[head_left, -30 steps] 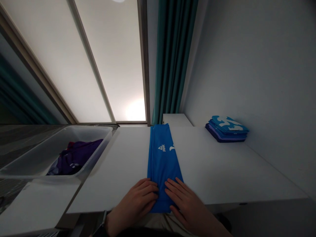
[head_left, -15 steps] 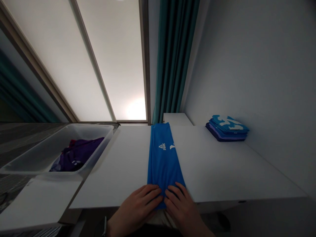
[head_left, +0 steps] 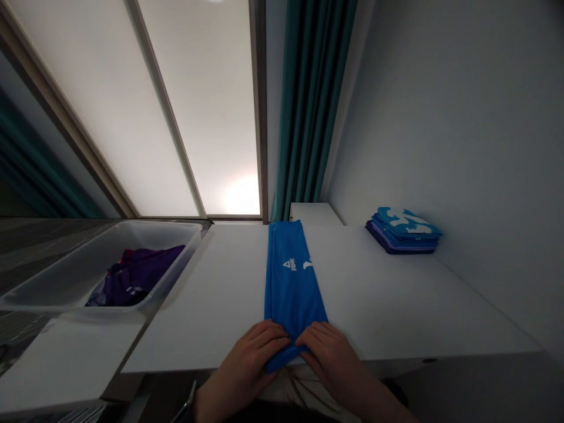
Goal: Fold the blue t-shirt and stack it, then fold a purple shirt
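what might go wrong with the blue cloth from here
The blue cloth has its near end at the table's front edge, so it could slip toward the lap. The left hand and right hand touch only that end, so uneven pulling might skew or wrinkle the rest.

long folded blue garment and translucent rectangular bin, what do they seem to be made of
The long folded blue garment looks like smooth, matt fabric, perhaps synthetic knit, given its soft creases; fibre unclear. The translucent rectangular bin looks like smooth plastic, judging by its milky walls and rounded corners.
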### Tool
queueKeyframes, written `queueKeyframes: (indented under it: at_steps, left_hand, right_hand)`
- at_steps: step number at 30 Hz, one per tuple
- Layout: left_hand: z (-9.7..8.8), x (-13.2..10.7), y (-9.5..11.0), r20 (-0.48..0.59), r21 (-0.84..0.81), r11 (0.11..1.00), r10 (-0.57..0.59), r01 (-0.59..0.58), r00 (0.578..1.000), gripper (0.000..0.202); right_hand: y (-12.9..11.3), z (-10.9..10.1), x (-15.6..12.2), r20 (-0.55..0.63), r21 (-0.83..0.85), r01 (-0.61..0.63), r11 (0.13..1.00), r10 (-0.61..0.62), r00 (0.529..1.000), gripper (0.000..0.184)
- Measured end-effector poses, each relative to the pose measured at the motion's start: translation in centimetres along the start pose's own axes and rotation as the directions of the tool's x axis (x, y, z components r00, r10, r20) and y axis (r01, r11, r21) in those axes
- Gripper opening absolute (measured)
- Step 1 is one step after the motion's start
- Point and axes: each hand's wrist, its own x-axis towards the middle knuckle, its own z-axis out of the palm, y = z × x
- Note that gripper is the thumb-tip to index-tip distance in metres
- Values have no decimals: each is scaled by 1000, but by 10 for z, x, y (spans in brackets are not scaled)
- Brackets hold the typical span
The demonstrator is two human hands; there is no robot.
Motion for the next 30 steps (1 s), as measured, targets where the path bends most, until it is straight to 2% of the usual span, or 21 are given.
queueKeyframes:
  at_steps: [4, 7, 9, 11, 13, 17, 20, 22, 26, 30]
  left_hand:
    - [-7, 2, 12, 68, -101, 995, -17, 24, 998, 29]
    - [-23, 8, 20, 129, -187, 982, -6, 30, 992, 32]
    - [-38, 17, 15, 138, -245, 969, 37, -2, 990, 37]
    - [-51, 29, -2, 118, -271, 962, -1, 33, 993, 37]
    - [-58, 42, -28, 104, -230, 971, -42, 65, 994, 38]
    - [-57, 64, -82, 170, -99, 995, -11, 28, 985, 38]
    - [-54, 69, -102, 168, -51, 998, -33, 42, 985, 39]
    - [-54, 69, -104, 157, -41, 999, -12, 18, 988, 37]
    - [-57, 67, -94, 168, -2, 999, 40, -40, 985, 31]
    - [-60, 65, -88, 157, -1, 999, 51, -52, 986, 23]
  right_hand:
    - [-1, -21, 1, 164, 141, -68, 988, 44, 985, 11]
    - [1, -34, 3, 239, 248, -129, 960, 68, 969, 9]
    - [4, -41, 5, 250, 307, -159, 938, 81, 965, 8]
    - [7, -46, 9, 259, 343, -177, 923, 89, 962, 5]
    - [10, -52, 15, 275, 357, -194, 914, 96, 957, 5]
    - [17, -62, 32, 300, 355, -221, 908, 113, 947, 6]
    - [27, -71, 50, 328, 367, -214, 905, 90, 940, 8]
    - [36, -76, 64, 342, 380, -211, 901, 75, 937, 8]
    - [58, -83, 98, 391, 432, -253, 865, 73, 917, 13]
    - [81, -81, 137, 439, 475, -307, 825, 80, 895, 19]
